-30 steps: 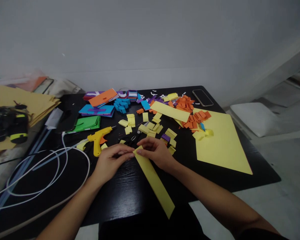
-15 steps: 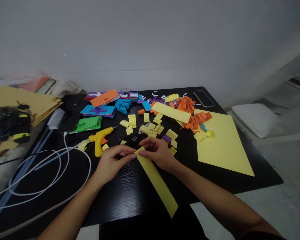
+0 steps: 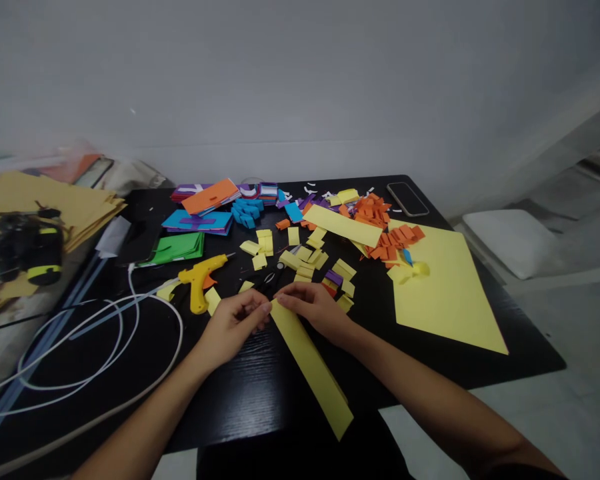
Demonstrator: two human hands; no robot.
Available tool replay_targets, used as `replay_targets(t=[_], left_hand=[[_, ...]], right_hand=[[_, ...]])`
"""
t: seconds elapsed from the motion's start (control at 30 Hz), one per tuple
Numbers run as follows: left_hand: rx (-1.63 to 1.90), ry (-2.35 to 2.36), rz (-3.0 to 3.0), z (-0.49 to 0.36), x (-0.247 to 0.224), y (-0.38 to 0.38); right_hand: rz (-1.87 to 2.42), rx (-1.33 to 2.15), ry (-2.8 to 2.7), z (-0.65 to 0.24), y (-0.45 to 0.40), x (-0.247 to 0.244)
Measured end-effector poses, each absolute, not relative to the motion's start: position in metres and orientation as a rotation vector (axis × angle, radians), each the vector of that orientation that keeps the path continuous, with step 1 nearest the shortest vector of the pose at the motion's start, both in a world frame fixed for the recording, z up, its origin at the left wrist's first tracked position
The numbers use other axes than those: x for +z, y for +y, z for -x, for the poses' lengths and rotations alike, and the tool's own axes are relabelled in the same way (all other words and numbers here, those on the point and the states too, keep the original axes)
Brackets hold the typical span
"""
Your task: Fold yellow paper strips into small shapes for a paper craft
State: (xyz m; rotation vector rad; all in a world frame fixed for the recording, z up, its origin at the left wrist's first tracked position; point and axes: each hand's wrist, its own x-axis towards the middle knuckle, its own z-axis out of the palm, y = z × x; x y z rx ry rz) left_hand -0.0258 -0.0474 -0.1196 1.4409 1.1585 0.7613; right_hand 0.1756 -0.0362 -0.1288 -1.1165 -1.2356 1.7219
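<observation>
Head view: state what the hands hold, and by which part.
The right hand pinches the long yellow paper strip at its far end, thumb on top. The left hand is at that end too; whether it grips cannot be told.

A long, narrow yellow paper strip [image 3: 311, 367], being held slantwise over the black table [image 3: 230, 407], its far end being pinched by the right hand [image 3: 320, 312], a second layer being shown near its lower end, that end being extended past the table's front edge
</observation>
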Motion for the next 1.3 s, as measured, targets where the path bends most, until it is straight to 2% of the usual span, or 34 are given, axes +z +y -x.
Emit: replay_targets(t=[0.37,0.63,1.03,1.3], left_hand=[[0.821,1.166,-1.443,0.0268,-0.1159,-0.0468],[0.882,1.202,-1.446,0.0322,-0.1164,-0.0430],[0.829,1.192,-1.523,0.0352,-0.1145,-0.0415],[0.790,1.182,-1.460,0.0274,-0.1119,-0.0428]], right_hand=[[1.216,1.548,-1.389,-0.1762,-0.0371,-0.1229],[1.106,1.939,-1.153,-0.1789,-0.0401,-0.1248],[1.214,1.537,-1.623,-0.1783,-0.0405,-0.1214],[1.153,1.679,-1.623,-0.1753,-0.0444,-0.1217]])
